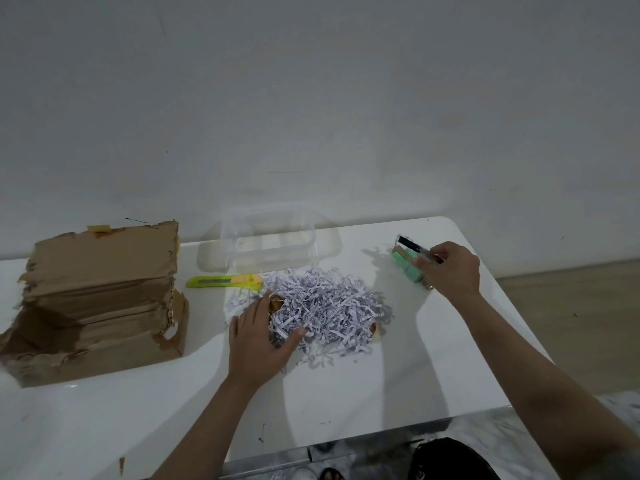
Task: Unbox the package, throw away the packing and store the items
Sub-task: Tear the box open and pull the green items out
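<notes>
White table (346, 393) fills lower frame, grey wall behind. Far left: torn brown cardboard box (100, 299) lying opened on the table, flaps ragged, bit of yellow tape on its top edge. Small cardboard scrap (121, 466) at bottom left table edge. Right of the box, upper centre: yellow-green utility knife (224, 282) flat on the table, pointing left, just beside the shred pile. Behind the knife, clear plastic storage container (268, 239) at the table's back edge, blurry, contents not clear. Centre: heap of white shredded paper packing (325, 308) spread on the table. Left hand (261, 336) is palm down on the pile's left side, fingers splayed into the shreds, thumb out to the right; not closed on anything visible. A brownish shiny item (277, 302) pokes out of the shreds just above the left fingers, touching or nearly so, cannot tell which. Another brown bit (373, 329) at the pile's right edge. Upper right: right hand (450, 268) reaches to the back right of the table, fingers pinched together on a black pen (417, 249) that angles up-left. Under it, a mint green item (407, 266) rests on the table, the hand's lower fingers on or against it; whether they grip it too, cannot tell. Bottom edge: speckled floor, dark bag (450, 460), sandal toe.
</notes>
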`<state>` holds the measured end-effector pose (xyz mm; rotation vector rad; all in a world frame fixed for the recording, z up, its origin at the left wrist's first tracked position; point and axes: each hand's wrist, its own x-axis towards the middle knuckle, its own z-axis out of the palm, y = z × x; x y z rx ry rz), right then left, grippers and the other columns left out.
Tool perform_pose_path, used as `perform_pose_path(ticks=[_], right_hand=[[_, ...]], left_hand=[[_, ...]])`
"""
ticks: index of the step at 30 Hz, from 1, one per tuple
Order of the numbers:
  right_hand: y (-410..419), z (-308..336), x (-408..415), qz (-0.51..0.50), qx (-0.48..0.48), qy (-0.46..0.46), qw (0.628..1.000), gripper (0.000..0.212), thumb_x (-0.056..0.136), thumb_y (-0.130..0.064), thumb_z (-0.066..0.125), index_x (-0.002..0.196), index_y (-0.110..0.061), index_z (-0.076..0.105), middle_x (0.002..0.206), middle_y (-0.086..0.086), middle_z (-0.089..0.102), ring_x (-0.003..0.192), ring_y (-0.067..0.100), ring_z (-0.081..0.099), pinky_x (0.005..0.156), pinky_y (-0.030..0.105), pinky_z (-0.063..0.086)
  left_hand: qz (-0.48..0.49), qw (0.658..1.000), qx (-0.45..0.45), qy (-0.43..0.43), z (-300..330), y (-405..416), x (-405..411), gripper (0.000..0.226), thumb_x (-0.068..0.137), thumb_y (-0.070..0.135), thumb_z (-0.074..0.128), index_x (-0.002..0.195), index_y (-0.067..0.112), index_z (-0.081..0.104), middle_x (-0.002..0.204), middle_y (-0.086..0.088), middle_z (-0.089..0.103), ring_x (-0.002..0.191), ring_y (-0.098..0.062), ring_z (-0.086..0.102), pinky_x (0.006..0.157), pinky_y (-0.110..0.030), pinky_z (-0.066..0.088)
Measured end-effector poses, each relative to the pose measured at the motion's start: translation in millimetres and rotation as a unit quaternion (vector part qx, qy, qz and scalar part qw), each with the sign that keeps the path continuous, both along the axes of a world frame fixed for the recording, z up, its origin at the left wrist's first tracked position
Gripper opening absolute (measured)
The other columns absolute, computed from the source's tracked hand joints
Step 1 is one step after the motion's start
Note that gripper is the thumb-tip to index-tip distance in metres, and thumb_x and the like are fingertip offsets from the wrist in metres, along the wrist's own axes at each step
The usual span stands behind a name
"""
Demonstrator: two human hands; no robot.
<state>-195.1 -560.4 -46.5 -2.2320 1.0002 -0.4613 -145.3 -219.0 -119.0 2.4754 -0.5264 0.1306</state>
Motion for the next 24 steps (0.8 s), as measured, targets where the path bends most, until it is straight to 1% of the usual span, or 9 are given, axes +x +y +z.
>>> perform_pose_path(ticks=[2,5,8,11,13,17,20,23,24], right_hand=[[2,1,3,0.039,-0.021,0.01,0.999,0.039,0.064,-0.046,0.081,0.091,-0.019,0.07,0.091,0.004,0.071,0.097,0.031,0.061,0.079,0.041,0.053],[20,8,5,0.173,-0.044,-0.008,0.984,0.037,0.062,-0.039,0.085,0.089,-0.017,0.073,0.088,0.0,0.072,0.085,0.021,0.064,0.078,0.034,0.051],[49,19,0,0.319,0.016,0.017,0.947,0.033,0.061,-0.035,0.087,0.088,-0.021,0.073,0.087,-0.005,0.068,0.085,0.011,0.062,0.073,0.026,0.046],[67,23,-2,0.396,0.058,0.07,0.914,0.034,0.061,-0.031,0.088,0.091,-0.024,0.072,0.092,-0.007,0.067,0.089,0.004,0.062,0.076,0.016,0.046],[70,25,-2,0.402,0.045,0.075,0.911,0.033,0.062,-0.026,0.087,0.092,-0.024,0.072,0.095,-0.005,0.064,0.09,0.005,0.06,0.075,0.013,0.045],[61,33,3,0.369,0.029,0.041,0.928,0.035,0.061,-0.018,0.088,0.09,-0.026,0.071,0.091,-0.005,0.057,0.085,0.002,0.051,0.07,0.009,0.039],[57,39,5,0.36,0.008,0.054,0.931,0.036,0.058,-0.014,0.089,0.09,-0.023,0.072,0.094,0.002,0.059,0.087,0.014,0.055,0.072,0.021,0.045],[56,42,6,0.34,-0.007,0.032,0.94,0.037,0.059,-0.009,0.087,0.091,-0.019,0.072,0.097,0.007,0.058,0.088,0.019,0.057,0.063,0.011,0.042],[56,42,7,0.33,-0.017,0.023,0.943,0.038,0.059,-0.008,0.087,0.093,-0.018,0.073,0.097,0.007,0.057,0.087,0.02,0.057,0.062,0.009,0.04]], left_hand=[[-0.001,1.0,-0.001,0.001,0,0,0,0.092,0.071,0.082,0.039,0.143,0.023,0.034,0.141,0.001,0.047,0.134,-0.02,0.038,0.11,-0.055,0.025],[0.002,1.0,0.002,-0.003,1,0,0,0.091,0.071,0.081,0.04,0.142,0.024,0.034,0.141,0.001,0.047,0.134,-0.02,0.039,0.11,-0.054,0.025],[0.0,1.0,0.0,-0.004,2,0,-1,0.091,0.072,0.08,0.041,0.142,0.023,0.035,0.141,0.0,0.047,0.134,-0.021,0.039,0.11,-0.053,0.026],[-0.001,1.0,-0.003,0.001,2,0,-1,0.092,0.072,0.081,0.039,0.143,0.023,0.034,0.141,0.001,0.047,0.134,-0.021,0.039,0.11,-0.055,0.026],[-0.002,1.0,-0.004,0.002,1,0,0,0.093,0.072,0.083,0.037,0.142,0.023,0.034,0.141,0.001,0.047,0.134,-0.021,0.039,0.109,-0.055,0.026],[-0.002,1.0,-0.007,0.0,2,0,0,0.093,0.071,0.084,0.035,0.142,0.022,0.036,0.141,0.001,0.048,0.134,-0.021,0.039,0.109,-0.054,0.027],[0.001,1.0,-0.008,-0.007,4,-1,-1,0.094,0.071,0.084,0.035,0.14,0.021,0.038,0.137,0.0,0.051,0.131,-0.022,0.042,0.108,-0.054,0.028],[0.003,1.0,-0.008,-0.004,4,-1,-1,0.094,0.071,0.084,0.035,0.141,0.021,0.038,0.137,0.0,0.051,0.131,-0.022,0.042,0.108,-0.053,0.027],[0.004,1.0,-0.006,-0.002,4,-1,0,0.095,0.071,0.084,0.034,0.141,0.021,0.037,0.138,0.0,0.05,0.131,-0.022,0.042,0.109,-0.052,0.027]])
